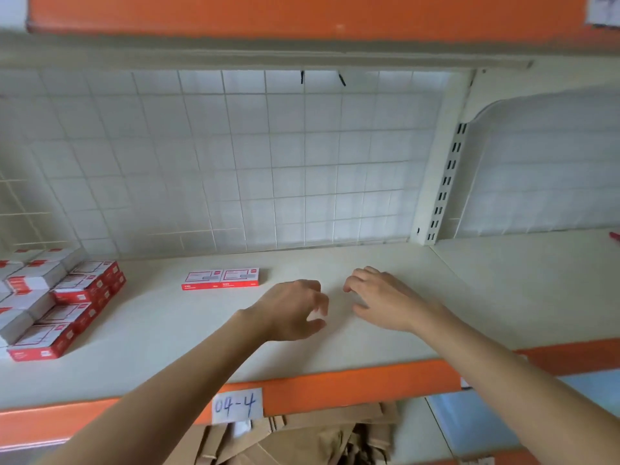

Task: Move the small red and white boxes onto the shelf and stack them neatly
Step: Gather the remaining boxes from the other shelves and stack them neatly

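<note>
Two small red and white boxes [221,278] lie flat side by side on the cream shelf [369,330], left of centre. A larger stack of the same boxes [63,297] fills the shelf's far left, several layers high. My left hand [295,310] hovers over the shelf just right of the pair, fingers loosely curled, holding nothing. My right hand [379,300] is beside it, palm down, fingers bent toward the surface, also empty. The two hands are a small gap apart.
A wire grid back panel [251,162] closes the rear. An orange front edge carries a paper label "04-4" [236,406]. Brown paper bags [302,437] lie on the lower shelf. A slotted upright [446,182] divides off the right bay, where a red object [614,235] shows.
</note>
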A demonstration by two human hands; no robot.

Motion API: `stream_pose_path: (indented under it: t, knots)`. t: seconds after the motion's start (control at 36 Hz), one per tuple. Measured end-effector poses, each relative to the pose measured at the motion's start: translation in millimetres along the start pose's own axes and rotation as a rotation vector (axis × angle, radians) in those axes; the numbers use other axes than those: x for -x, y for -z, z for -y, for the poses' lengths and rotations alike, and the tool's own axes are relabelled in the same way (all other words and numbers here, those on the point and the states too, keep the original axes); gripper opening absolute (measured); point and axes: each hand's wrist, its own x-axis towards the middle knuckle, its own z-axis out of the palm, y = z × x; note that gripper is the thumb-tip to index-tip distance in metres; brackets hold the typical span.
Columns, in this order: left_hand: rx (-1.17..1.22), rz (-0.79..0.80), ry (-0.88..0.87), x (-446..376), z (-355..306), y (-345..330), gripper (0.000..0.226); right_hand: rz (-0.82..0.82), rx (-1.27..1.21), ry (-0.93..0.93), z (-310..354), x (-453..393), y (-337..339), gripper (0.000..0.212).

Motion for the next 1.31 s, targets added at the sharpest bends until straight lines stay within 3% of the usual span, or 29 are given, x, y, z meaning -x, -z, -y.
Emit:
stream_pose_path:
  t: [0.33,0.58,0.81,1.0,1.31]
  knots:
    - [0.142,-0.094,-0.171,-140.1,-204.1,-11.4,0.023,0.021,0.049,-0.267,-158.6,197.6,33.4,0.031]
    - [0.168,-0.071,-0.213,-212.4,-306.4,-23.3,0.025,0.008,-0.028,-0.447,-239.3,296.5,51.4,0.034]
    - [0.164,-0.010,-0.293,-286.4,-364.8,-30.8,0.024,-0.043,-0.119,-0.545,-297.7,341.1,47.5,0.035]
    - [0.189,-0.001,-0.367,-373.2,-414.2,-49.9,0.025,-0.041,-0.057,-0.619,-379.0,374.8,45.4,0.036]
    - [0.252,-0.011,-0.305,-482.3,-436.0,-72.5,0.025,0.021,0.047,-0.641,-512.5,354.6,59.5,0.037]
